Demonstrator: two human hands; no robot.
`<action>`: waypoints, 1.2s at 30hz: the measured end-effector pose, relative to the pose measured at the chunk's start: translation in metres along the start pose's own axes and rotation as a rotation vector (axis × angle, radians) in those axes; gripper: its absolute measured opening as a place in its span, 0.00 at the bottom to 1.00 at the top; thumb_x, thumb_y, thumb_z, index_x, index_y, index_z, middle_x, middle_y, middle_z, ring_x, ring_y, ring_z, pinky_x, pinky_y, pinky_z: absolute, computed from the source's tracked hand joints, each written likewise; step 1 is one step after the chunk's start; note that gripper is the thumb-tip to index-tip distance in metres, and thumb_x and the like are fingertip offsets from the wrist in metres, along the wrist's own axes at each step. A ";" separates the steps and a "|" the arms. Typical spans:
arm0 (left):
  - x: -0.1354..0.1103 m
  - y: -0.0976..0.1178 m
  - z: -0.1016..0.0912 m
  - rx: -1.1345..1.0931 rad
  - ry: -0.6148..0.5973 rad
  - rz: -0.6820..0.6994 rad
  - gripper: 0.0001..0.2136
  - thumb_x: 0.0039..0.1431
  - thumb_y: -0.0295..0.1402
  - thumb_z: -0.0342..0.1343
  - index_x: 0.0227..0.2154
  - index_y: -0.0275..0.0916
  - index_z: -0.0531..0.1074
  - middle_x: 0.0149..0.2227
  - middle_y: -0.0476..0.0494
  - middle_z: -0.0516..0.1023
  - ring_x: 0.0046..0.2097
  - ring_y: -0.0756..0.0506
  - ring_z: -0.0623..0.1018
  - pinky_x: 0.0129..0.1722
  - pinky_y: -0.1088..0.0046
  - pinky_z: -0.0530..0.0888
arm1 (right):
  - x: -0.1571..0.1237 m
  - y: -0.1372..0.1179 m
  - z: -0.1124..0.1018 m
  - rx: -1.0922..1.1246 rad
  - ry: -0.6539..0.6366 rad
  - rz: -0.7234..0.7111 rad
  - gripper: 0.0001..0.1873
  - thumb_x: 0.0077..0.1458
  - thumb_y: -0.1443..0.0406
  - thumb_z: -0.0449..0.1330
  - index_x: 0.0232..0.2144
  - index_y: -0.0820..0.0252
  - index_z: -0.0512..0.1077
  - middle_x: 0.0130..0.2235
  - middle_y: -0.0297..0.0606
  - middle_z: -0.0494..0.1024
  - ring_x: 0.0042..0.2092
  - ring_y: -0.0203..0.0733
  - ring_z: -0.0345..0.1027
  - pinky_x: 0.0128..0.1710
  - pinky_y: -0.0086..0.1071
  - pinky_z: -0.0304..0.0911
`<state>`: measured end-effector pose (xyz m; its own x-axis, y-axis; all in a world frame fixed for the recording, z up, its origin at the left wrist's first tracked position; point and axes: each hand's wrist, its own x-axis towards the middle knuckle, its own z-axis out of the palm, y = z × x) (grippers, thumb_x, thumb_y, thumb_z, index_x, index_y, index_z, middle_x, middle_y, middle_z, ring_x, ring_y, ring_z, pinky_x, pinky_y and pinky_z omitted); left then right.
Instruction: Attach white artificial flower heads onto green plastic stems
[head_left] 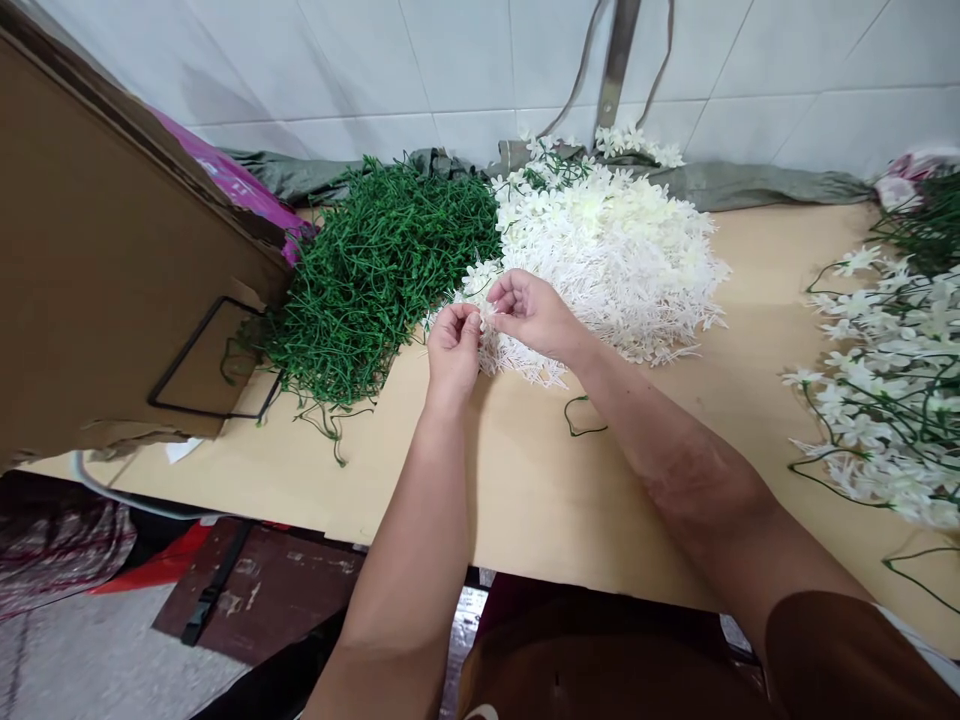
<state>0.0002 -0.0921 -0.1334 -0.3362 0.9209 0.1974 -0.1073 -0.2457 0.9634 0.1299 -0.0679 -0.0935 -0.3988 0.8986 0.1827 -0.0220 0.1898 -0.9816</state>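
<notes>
My left hand (pixel 454 350) and my right hand (pixel 536 315) meet over the front of a heap of white artificial flowers (pixel 607 250). Between their fingertips is a small white artificial flower (pixel 487 316), partly covered by the fingers. The left thumb and forefinger are pinched at its left side. My right thumb and forefinger close on it from the right, with the other fingers curled. Just left of the hands lies a pile of green plastic stems (pixel 390 260). One loose green stem (pixel 574 420) rests on the table below my right wrist.
White flowers joined to green stems (pixel 892 390) are spread along the table's right side. A cardboard box (pixel 112 240) stands at the left, with a thin black frame (pixel 161 390) against it. Grey-green cloth (pixel 765 187) lines the tiled wall. The table's (pixel 540 510) front edge is near my body.
</notes>
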 end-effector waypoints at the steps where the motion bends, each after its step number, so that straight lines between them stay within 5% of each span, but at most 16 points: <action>1: 0.000 -0.001 0.000 0.012 -0.006 0.008 0.12 0.51 0.37 0.66 0.25 0.39 0.69 0.23 0.53 0.67 0.23 0.55 0.64 0.23 0.78 0.64 | 0.000 0.000 0.001 0.009 -0.004 0.007 0.12 0.47 0.75 0.61 0.31 0.58 0.63 0.27 0.27 0.64 0.30 0.30 0.60 0.32 0.29 0.61; 9: -0.001 -0.010 -0.003 0.135 -0.096 0.121 0.21 0.53 0.55 0.57 0.28 0.42 0.62 0.24 0.52 0.63 0.24 0.52 0.62 0.24 0.74 0.63 | -0.001 0.005 0.009 -0.059 -0.056 0.019 0.13 0.50 0.69 0.64 0.26 0.58 0.61 0.26 0.27 0.65 0.29 0.31 0.60 0.31 0.29 0.59; 26: -0.004 -0.008 0.001 0.080 -0.093 0.127 0.22 0.51 0.55 0.59 0.25 0.42 0.63 0.21 0.53 0.62 0.23 0.53 0.62 0.22 0.75 0.62 | 0.003 0.005 0.015 0.028 0.047 0.057 0.12 0.49 0.74 0.63 0.25 0.58 0.64 0.25 0.27 0.67 0.27 0.30 0.62 0.31 0.29 0.62; 33: -0.005 -0.002 0.001 0.102 -0.019 0.191 0.23 0.54 0.57 0.55 0.23 0.41 0.63 0.21 0.52 0.62 0.22 0.53 0.60 0.21 0.75 0.59 | 0.005 -0.018 -0.027 -0.097 0.119 -0.078 0.08 0.55 0.69 0.60 0.28 0.58 0.63 0.27 0.30 0.67 0.29 0.30 0.61 0.33 0.30 0.63; 36: -0.011 0.001 0.004 0.184 -0.080 0.229 0.22 0.56 0.55 0.54 0.21 0.41 0.63 0.20 0.51 0.63 0.23 0.52 0.61 0.24 0.74 0.62 | -0.003 -0.029 -0.053 -0.102 0.172 -0.123 0.08 0.56 0.65 0.61 0.29 0.58 0.63 0.27 0.30 0.68 0.31 0.31 0.64 0.35 0.32 0.66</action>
<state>0.0076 -0.1011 -0.1339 -0.2561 0.8705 0.4202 0.1370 -0.3976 0.9073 0.1798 -0.0553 -0.0623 -0.2367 0.9187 0.3161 0.0359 0.3334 -0.9421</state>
